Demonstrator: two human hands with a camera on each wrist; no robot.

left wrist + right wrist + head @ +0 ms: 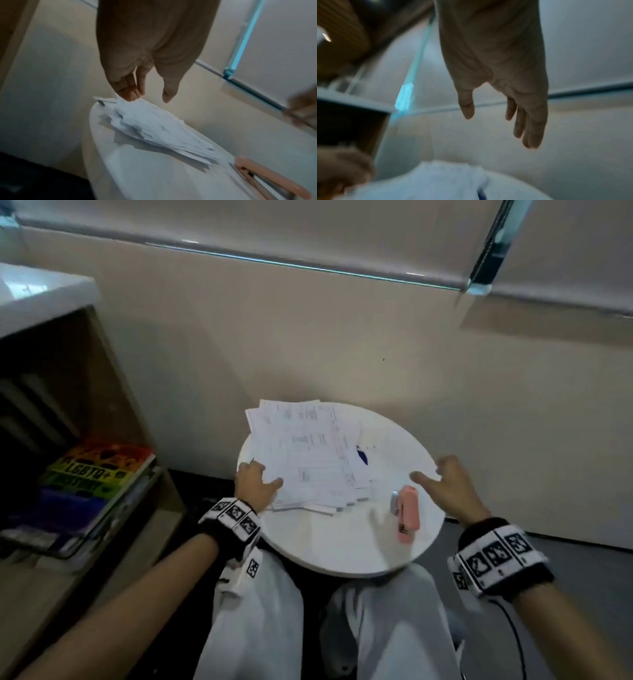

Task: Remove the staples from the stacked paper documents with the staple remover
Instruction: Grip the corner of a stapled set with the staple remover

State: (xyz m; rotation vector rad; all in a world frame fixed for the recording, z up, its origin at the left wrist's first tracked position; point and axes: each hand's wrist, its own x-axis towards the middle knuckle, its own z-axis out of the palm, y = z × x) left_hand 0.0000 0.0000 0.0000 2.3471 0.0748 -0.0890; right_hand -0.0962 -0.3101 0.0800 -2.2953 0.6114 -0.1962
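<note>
- The left hand (pixel 255 481) sits at the centre left of the head view, on the near left corner of the stack of papers (pixel 308 453). In the left wrist view its fingertips (pixel 130 94) touch the top sheets, curled slightly, with the thumb held apart; I cannot tell whether it pinches a sheet or only rests on it.
- The right hand (pixel 445 484) is at the centre right of the head view, above the far right part of the round white table (pixel 325 549). Its fingers are relaxed and loosely spread, the thumb points toward the papers, and it holds nothing.
- The papers lie fanned and uneven on the left and far part of the table.
- The pink staple remover (pixel 407 513) lies on the table just right of the papers, below the right hand and apart from it.
- A dark blue mark (pixel 362 455) shows at the right edge of the papers.
- A rainbow-covered book (pixel 99 474) lies in the open shelf at the left of the frame.
</note>
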